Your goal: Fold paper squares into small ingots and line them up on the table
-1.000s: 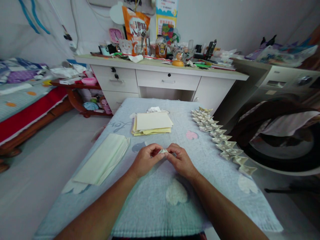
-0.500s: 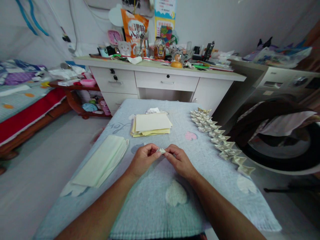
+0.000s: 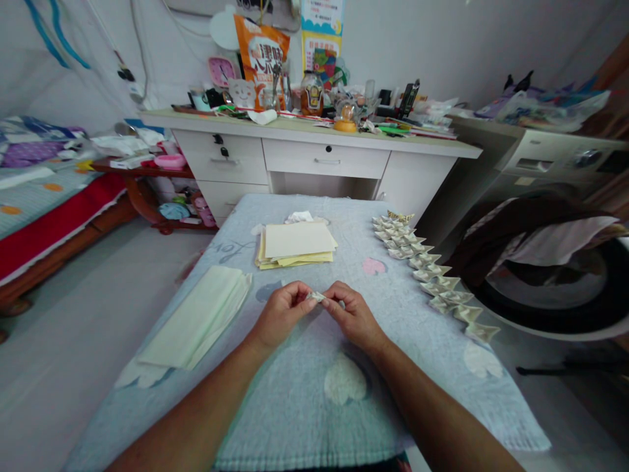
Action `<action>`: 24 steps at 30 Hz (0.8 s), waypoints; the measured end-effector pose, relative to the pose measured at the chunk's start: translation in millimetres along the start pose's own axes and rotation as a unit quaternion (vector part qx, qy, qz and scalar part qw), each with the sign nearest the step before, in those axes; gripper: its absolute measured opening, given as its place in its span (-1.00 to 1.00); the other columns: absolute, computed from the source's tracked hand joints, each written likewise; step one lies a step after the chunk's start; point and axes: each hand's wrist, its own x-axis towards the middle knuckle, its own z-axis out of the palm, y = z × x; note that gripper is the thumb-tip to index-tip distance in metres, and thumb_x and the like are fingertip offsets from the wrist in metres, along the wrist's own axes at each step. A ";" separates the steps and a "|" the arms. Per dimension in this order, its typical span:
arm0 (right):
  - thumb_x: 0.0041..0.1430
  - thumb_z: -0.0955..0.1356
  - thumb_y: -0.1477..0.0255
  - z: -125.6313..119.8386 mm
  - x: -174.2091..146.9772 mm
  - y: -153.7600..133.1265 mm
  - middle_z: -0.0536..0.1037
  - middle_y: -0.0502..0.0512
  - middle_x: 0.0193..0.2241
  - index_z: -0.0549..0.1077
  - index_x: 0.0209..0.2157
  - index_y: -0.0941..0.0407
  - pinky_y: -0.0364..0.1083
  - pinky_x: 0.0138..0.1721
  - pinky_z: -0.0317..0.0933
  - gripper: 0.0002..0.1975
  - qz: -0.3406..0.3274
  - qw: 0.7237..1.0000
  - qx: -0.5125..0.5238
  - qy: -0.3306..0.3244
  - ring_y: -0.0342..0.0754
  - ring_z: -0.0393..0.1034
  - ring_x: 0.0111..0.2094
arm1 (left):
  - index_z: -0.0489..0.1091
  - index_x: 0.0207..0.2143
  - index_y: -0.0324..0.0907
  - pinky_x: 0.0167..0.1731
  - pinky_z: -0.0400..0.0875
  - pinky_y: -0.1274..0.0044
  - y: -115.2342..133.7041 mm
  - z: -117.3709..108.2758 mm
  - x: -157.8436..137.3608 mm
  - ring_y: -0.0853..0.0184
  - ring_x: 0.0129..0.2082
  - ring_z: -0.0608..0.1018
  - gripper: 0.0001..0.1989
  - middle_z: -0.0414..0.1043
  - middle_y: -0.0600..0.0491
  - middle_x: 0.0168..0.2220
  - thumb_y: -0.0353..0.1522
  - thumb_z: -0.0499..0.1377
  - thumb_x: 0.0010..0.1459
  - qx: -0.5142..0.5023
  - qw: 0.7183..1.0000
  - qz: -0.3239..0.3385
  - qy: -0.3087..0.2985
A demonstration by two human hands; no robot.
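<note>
Between my two hands is a small piece of folded paper [image 3: 316,297], pale and mostly covered by the fingers. My left hand [image 3: 284,313] pinches its left end between thumb and fingertips. At the right end, my right hand [image 3: 352,316] grips it the same way. Both hands are just above the cloth-covered table [image 3: 304,406]. Beyond them lies a stack of cream and yellow paper sheets [image 3: 299,241]. Pale green folded sheets [image 3: 194,321] rest left of my left hand. Along the right side runs a row of folded paper boats [image 3: 437,285].
A white desk [image 3: 324,141] crowded with jars, a snack bag [image 3: 262,59] and a pink clock [image 3: 221,71] stands behind the table. To the right is a front-loading washing machine [image 3: 545,157], its door open with laundry hanging out. A bed [image 3: 49,203] is at the left.
The whole view has shifted very slightly. Both hands stay in the same place, pinching the folded paper, which looks slightly flatter between the fingertips.
</note>
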 end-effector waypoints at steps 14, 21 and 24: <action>0.20 0.32 0.28 2.7 1.3 1.6 0.29 -0.03 -0.48 0.38 -0.45 0.13 -0.14 -0.33 0.09 -0.77 -0.005 1.000 0.008 0.004 -0.13 0.20 -0.40 | 0.36 -0.38 -0.23 -0.45 0.16 0.60 -4.8 2.1 0.8 0.45 -0.47 0.27 -0.84 0.20 0.17 -0.50 -0.29 0.15 0.12 0.066 0.998 0.019 -0.014; 0.22 0.31 0.29 2.8 0.8 2.4 0.32 -0.02 -0.45 0.40 -0.39 0.12 -0.13 -0.29 0.10 -0.80 -0.009 1.000 -0.001 0.003 -0.13 0.22 -0.36 | 0.40 -0.37 -0.22 -0.41 0.20 0.60 -2.6 1.8 -0.1 0.43 -0.45 0.32 -0.85 0.27 0.16 -0.49 -0.30 0.15 0.12 0.117 0.992 0.044 0.008; 0.21 0.32 0.29 1.9 0.4 2.3 0.33 -0.02 -0.44 0.41 -0.37 0.12 -0.13 -0.28 0.11 -0.81 -0.008 1.000 -0.002 -0.001 -0.12 0.23 -0.35 | 0.40 -0.39 -0.23 -0.42 0.21 0.60 -1.2 1.7 -0.3 0.44 -0.46 0.34 -0.84 0.30 0.15 -0.50 -0.30 0.16 0.12 0.110 0.993 0.040 0.005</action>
